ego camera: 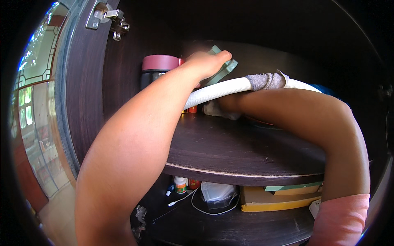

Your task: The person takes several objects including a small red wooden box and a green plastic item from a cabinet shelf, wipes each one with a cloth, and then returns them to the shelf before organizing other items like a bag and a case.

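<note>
My left hand (209, 63) reaches into a dark wood cabinet and grips a pale green object (223, 72), whose exact kind I cannot tell. Lower down, at the back of the upper shelf (246, 147), my right hand (227, 103) is partly hidden behind a white hose-like tube (221, 87). Its fingers are on a greyish-white cloth (212, 110) that touches the shelf. A grey terry cloth band (266, 81) is wrapped around the tube, which arches in front of my right forearm. Beside my left wrist stands a dark container with a pink lid (160, 62).
Small red and yellow items (192, 109) stand behind the tube. On the lower shelf are a white-capped bottle (180, 185), a white cable (183, 200), a clear plastic bag (218, 193) and a yellow-edged cardboard box (277, 203). A metal hinge (115, 17) juts out at upper left.
</note>
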### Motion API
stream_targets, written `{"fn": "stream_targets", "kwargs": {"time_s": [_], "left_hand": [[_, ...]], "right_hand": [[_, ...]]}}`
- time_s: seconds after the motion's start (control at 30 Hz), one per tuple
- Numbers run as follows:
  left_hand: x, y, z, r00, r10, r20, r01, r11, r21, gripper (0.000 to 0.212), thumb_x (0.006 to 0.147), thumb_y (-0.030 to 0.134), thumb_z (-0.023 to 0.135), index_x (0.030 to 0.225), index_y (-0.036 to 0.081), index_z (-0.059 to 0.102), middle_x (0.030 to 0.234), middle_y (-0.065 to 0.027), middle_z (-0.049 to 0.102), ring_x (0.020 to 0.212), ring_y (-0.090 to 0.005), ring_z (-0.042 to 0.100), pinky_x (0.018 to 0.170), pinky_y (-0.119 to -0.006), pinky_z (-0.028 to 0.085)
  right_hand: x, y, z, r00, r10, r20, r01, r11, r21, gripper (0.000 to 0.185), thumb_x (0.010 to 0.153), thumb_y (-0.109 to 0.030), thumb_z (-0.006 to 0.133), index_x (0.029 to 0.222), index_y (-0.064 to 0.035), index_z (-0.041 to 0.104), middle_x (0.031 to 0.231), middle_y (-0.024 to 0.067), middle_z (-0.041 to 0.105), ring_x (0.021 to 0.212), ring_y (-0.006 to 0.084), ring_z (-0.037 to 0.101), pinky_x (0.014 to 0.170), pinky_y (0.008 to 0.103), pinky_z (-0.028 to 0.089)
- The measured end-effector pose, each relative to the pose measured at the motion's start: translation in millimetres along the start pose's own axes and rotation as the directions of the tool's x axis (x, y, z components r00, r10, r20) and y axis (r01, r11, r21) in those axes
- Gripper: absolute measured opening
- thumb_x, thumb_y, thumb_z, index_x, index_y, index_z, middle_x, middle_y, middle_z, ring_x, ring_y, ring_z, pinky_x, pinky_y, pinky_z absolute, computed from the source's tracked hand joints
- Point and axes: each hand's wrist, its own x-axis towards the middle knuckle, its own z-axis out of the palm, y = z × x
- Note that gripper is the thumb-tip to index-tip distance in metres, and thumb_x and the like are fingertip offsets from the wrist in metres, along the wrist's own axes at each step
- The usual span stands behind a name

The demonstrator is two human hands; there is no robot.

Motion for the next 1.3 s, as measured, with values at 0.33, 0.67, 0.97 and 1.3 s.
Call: {"fn": "stream_targets", "kwargs": {"time_s": [0.33, 0.67, 0.97, 1.3], "left_hand": [[1, -4, -2, 1.000, -0.021, -0.019, 0.022, 0.999, 0.040, 0.072, 0.076, 0.063, 0.058, 0.117, 0.004, 0.059, 0.120, -0.0112, 0.059, 0.110, -0.0206, 0.054, 0.088, -0.038, 0.045], [6, -7, 5, 0.998, -0.055, -0.001, 0.055, 0.997, 0.045, 0.072, 0.074, 0.066, 0.058, 0.117, 0.008, 0.060, 0.117, -0.0103, 0.059, 0.108, -0.0203, 0.055, 0.089, -0.037, 0.045], [4, -9, -1, 0.996, -0.069, -0.051, 0.069, 0.998, -0.004, 0.071, 0.075, 0.066, 0.059, 0.116, 0.008, 0.059, 0.113, -0.0101, 0.058, 0.101, -0.0198, 0.055, 0.087, -0.037, 0.044], [9, -12, 5, 0.998, -0.058, 0.012, 0.058, 0.998, 0.027, 0.061, 0.077, 0.061, 0.060, 0.103, 0.006, 0.065, 0.088, -0.0074, 0.065, 0.076, -0.0151, 0.062, 0.064, -0.030, 0.051]], "right_hand": [[-18, -5, -30, 0.964, 0.243, 0.111, -0.234, 0.566, 0.790, 0.033, 0.087, -0.009, 0.049, 0.119, -0.0037, 0.053, 0.116, 0.0145, 0.058, 0.112, 0.0261, 0.054, 0.094, 0.0364, 0.044], [-7, -26, -12, 0.920, 0.387, 0.068, -0.137, 0.155, 0.978, 0.035, 0.093, -0.019, 0.048, 0.126, -0.0088, 0.053, 0.120, 0.0128, 0.059, 0.113, 0.0256, 0.054, 0.096, 0.0383, 0.041], [-20, -21, -42, 0.944, 0.313, -0.108, 0.031, 0.241, 0.970, 0.033, 0.088, -0.015, 0.054, 0.120, -0.0100, 0.060, 0.119, 0.0098, 0.060, 0.114, 0.0259, 0.053, 0.100, 0.0378, 0.038], [-98, -12, -88, 0.978, 0.096, -0.186, 0.166, 0.186, 0.968, 0.037, 0.092, -0.009, 0.052, 0.129, -0.0129, 0.055, 0.126, 0.0075, 0.057, 0.119, 0.0218, 0.050, 0.104, 0.0346, 0.036]]}}
